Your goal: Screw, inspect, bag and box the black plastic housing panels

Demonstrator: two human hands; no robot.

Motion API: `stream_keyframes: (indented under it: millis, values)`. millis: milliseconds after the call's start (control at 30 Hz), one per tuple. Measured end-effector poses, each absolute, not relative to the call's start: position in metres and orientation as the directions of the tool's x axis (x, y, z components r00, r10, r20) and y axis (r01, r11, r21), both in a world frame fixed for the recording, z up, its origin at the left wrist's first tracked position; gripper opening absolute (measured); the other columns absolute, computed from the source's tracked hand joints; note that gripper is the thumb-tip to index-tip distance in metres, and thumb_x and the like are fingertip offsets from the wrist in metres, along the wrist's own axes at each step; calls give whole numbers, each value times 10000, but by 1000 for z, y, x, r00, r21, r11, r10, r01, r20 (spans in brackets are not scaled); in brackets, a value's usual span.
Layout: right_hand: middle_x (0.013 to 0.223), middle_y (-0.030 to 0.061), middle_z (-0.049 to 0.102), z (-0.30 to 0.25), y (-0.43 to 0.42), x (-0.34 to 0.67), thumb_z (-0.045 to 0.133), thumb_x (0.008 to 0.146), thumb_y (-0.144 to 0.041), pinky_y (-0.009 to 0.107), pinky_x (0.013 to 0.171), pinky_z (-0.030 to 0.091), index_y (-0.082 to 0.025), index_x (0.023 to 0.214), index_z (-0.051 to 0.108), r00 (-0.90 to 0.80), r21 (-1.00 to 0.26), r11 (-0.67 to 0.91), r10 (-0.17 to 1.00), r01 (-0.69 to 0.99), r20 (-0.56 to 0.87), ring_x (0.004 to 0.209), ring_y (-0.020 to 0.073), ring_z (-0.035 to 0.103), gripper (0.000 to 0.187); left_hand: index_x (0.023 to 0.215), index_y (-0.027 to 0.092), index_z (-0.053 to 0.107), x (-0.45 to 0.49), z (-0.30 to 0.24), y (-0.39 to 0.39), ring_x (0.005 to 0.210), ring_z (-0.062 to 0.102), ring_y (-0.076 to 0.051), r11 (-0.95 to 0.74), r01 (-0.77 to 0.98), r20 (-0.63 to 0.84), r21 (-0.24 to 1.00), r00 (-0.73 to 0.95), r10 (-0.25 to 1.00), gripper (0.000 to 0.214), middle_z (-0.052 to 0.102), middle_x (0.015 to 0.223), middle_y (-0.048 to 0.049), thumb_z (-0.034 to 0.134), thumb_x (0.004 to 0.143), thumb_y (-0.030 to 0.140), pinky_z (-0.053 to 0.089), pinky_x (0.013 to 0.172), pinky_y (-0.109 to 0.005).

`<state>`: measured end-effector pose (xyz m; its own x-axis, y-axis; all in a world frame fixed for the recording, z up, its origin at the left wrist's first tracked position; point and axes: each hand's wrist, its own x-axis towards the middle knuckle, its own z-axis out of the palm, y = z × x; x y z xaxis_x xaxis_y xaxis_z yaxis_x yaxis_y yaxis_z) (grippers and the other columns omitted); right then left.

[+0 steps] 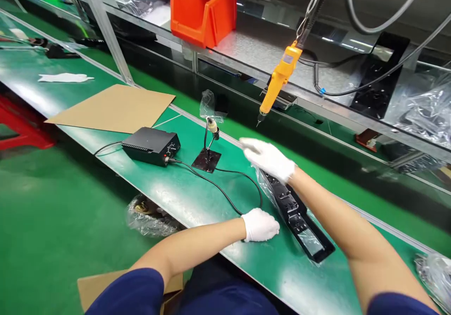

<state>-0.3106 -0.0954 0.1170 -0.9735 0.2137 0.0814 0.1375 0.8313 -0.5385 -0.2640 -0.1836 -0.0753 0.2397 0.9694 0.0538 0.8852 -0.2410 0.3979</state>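
Observation:
My left hand (261, 225), in a white glove, rests low over the green bench with its fingers curled together; anything inside them is hidden. Just right of it lies a long black panel (289, 207) with fittings and a rectangular window, on clear plastic film (266, 186). Over the panel's far end is my right hand (266, 157), also gloved, fingers stretched toward the left and nothing visible in them. Above that hand, a yellow electric screwdriver (280, 78) hangs tip down from a cord, apart from it.
A black control box (151, 146) and a small stand (207, 159) with a soldering-iron-like handle sit to the left, their cables crossing the bench. Behind them lies a cardboard sheet (116, 108). The metal shelf (260, 35) overhead carries an orange bin (204, 14) and another black panel (380, 75).

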Motion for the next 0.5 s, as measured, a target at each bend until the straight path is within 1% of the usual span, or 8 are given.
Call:
stream_keyframes:
  millis: [100,167,200,233,300,400,467,500]
  values:
    - [1573,137,494,116,-104,-416,695,836,-162,409,1269,327,-84,1476,518,-943,-448,892,199,60,268,1483,263,446,668,922,223,776,-266,-73,-184,832,763,-302,-290,882,32,372,300,954,303,782,887,-128,502,953,349,570,630,-409]
    - [1461,133,608,111,-114,-456,717,845,-176,386,1228,375,-64,1339,604,-963,-399,915,163,66,214,1396,246,545,519,918,225,771,-269,-73,-183,858,764,-307,-311,870,19,383,329,944,288,781,901,-140,504,949,326,565,636,-417]
    - [1320,115,700,110,-119,-467,650,916,-229,357,1174,426,-42,1226,644,-978,-385,920,138,68,158,1291,216,627,362,909,222,769,-270,-73,-183,866,764,-314,-315,863,14,395,337,941,283,779,903,-148,504,947,313,562,637,-424]
    - [1208,85,739,110,-124,-475,551,975,-268,311,1121,451,-15,1164,638,-982,-376,925,122,60,143,1215,175,664,328,899,218,767,-270,-74,-182,873,764,-321,-314,856,11,410,340,940,281,777,904,-157,503,946,301,560,643,-430]
    - [1101,8,732,120,-128,-483,366,1016,-306,226,1057,439,20,1103,589,-975,-386,921,126,47,182,1159,96,660,404,883,206,763,-269,-77,-182,896,763,-333,-300,842,11,448,330,944,281,773,904,-167,499,947,282,568,680,-443]
    - [997,-74,686,151,-115,-493,383,1030,-286,133,965,463,-39,1026,552,-906,-385,912,38,-141,422,1012,11,680,300,821,180,746,-267,-78,-185,904,760,-343,-250,814,18,524,283,959,276,765,870,-157,513,945,260,588,759,-468]
    - [915,-106,672,175,-97,-491,527,1029,-253,59,913,494,-174,955,516,-862,-344,904,-52,-255,503,869,-15,670,109,793,169,736,-266,-77,-188,897,758,-334,-195,785,26,588,223,975,253,762,855,-136,540,934,247,596,807,-480]
    - [902,-114,666,186,-88,-484,581,1013,-237,35,913,497,-230,914,477,-837,-326,888,-110,-325,536,849,-18,657,144,819,173,740,-266,-75,-189,917,756,-322,-158,765,33,624,176,984,228,766,883,-124,554,929,244,597,845,-479]
